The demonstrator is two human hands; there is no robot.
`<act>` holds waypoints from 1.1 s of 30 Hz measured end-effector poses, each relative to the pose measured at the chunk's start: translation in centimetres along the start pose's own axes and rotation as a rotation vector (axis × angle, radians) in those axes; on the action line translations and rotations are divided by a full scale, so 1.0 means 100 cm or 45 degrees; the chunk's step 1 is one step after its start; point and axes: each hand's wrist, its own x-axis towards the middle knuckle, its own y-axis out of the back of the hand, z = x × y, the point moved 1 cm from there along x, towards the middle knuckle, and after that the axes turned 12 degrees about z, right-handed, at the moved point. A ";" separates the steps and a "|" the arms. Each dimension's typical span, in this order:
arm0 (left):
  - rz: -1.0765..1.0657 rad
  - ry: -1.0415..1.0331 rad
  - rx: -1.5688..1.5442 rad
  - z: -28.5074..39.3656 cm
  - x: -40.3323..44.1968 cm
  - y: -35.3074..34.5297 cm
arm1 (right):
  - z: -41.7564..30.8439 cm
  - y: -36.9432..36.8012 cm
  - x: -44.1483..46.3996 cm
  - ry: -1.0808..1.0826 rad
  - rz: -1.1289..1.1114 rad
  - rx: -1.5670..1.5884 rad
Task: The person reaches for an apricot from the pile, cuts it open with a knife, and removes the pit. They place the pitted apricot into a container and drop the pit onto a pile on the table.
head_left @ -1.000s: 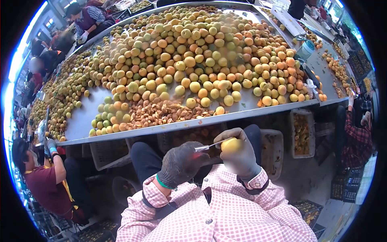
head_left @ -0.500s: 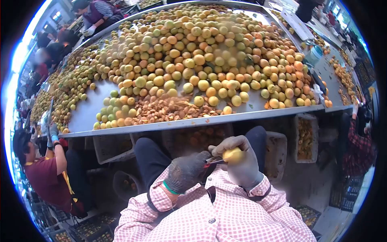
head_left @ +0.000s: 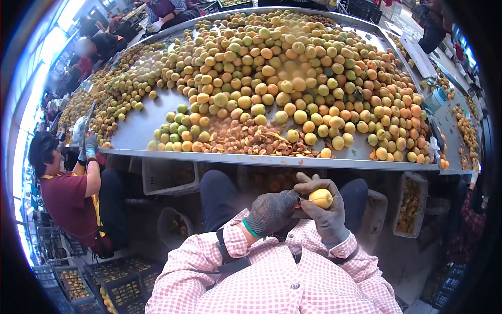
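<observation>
My left hand (head_left: 272,212), in a dark grey knit glove with a green cuff edge, is closed around a small knife. Only a bit of the knife's red part (head_left: 298,203) shows; the glove hides the rest. Close beside it, my right hand (head_left: 329,214) wears a lighter grey glove and holds a yellow apricot (head_left: 321,198) between thumb and fingers. Both hands are above my lap, in front of the table edge. A heap of brown apricot pits (head_left: 251,137) lies on the metal table (head_left: 157,118), with several greenish apricots (head_left: 175,129) to its left.
A large mound of apricots (head_left: 293,68) covers much of the table. Beneath its edge stand pale crates (head_left: 170,178), a crate of cut fruit (head_left: 410,204) and a round bucket (head_left: 175,226). A co-worker in a maroon shirt (head_left: 68,201) sits at left; another sleeve (head_left: 468,217) shows at right.
The view has swung, so the table and my hands appear farther right. The apricot has turned up in my right fingers, and the knife's metal blade, visible before, is now hidden.
</observation>
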 end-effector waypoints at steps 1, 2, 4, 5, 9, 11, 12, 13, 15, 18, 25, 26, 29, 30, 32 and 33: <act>-0.006 0.039 -0.037 0.003 -0.001 -0.002 | 0.001 -0.001 -0.001 -0.003 0.011 -0.005; -0.019 0.034 -0.048 0.005 -0.003 -0.003 | 0.000 -0.002 -0.001 -0.063 -0.111 0.195; 0.192 -0.111 -0.254 0.006 -0.005 -0.001 | -0.001 -0.005 0.001 -0.084 -0.249 0.379; 0.183 -0.125 -0.264 0.000 -0.006 -0.006 | -0.001 -0.007 0.000 -0.072 -0.234 0.374; 0.159 -0.012 -0.271 -0.015 -0.009 -0.023 | 0.002 0.001 0.000 -0.154 0.066 0.475; 0.338 0.231 -0.845 -0.015 -0.011 -0.025 | -0.005 0.012 0.004 0.045 0.305 0.402; 0.317 0.220 -0.856 -0.015 -0.011 -0.022 | -0.013 0.018 0.004 0.012 0.152 0.416; 0.279 0.367 -0.941 -0.016 -0.012 -0.019 | -0.018 0.026 0.005 0.021 0.167 0.413; 0.200 0.679 -1.098 -0.013 -0.018 -0.011 | -0.022 0.033 0.003 -0.313 -0.022 0.433; 0.102 0.629 -1.095 0.002 -0.015 -0.001 | -0.016 0.037 0.000 -0.119 0.041 0.023; 0.010 0.361 -0.696 0.015 -0.019 0.000 | -0.011 0.030 0.000 -0.208 0.011 0.057; 0.009 0.362 -0.696 0.019 -0.019 0.002 | -0.016 0.023 -0.003 -0.148 -0.016 0.127; 0.062 0.261 -0.590 0.024 -0.019 0.006 | -0.016 0.022 -0.008 -0.129 -0.063 0.170; 0.092 0.210 -0.509 0.024 -0.019 0.006 | -0.015 0.019 -0.010 -0.177 -0.019 0.259; 0.121 0.160 -0.429 0.024 -0.019 0.006 | -0.013 0.014 -0.010 -0.226 0.027 0.347; 0.135 0.137 -0.417 0.024 -0.019 0.006 | -0.012 0.010 -0.010 -0.142 0.047 0.337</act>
